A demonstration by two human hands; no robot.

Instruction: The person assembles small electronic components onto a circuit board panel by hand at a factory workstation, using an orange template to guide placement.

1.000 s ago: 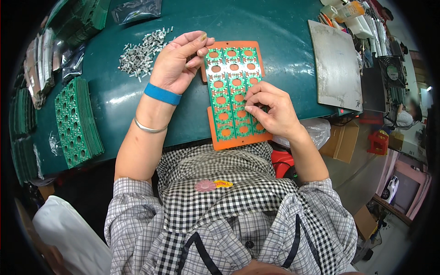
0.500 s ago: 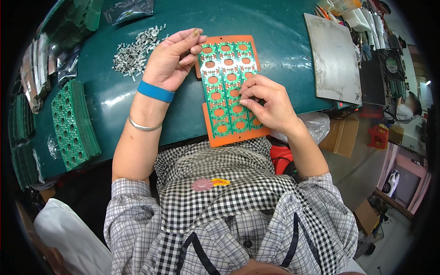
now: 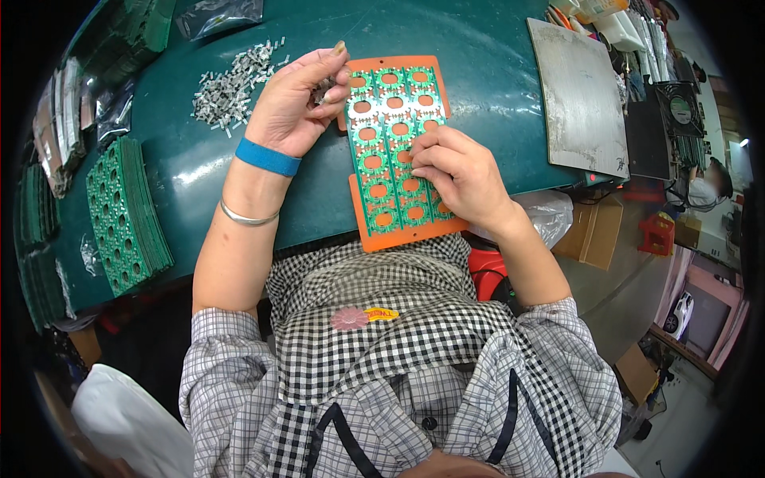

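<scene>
A green circuit board panel [image 3: 388, 163] with rows of oval holes lies on an orange tray [image 3: 414, 240] at the table's front edge. Over the panel's upper left corner is my left hand [image 3: 301, 99], palm up, its fingers curled around what look like small grey metal parts [image 3: 323, 89]. My right hand [image 3: 462, 171] pinches thumb and fingertips together at the right middle of the panel; anything between them is too small or hidden to name. A loose pile of small silvery-grey parts [image 3: 233, 89] is spread beyond my left hand.
A stack of green circuit board panels [image 3: 127, 215] stands at the left, with more boards [image 3: 36, 207] behind. A grey metal plate [image 3: 578, 99] lies at the right of the green table [image 3: 478, 48]. A cardboard box [image 3: 594, 231] and red stool [image 3: 656, 235] stand beyond its edge.
Both hands stay near the same places. My left fingers have curled in slightly, and grey parts now show among them. My right fingertips have shifted slightly up and left over the panel.
</scene>
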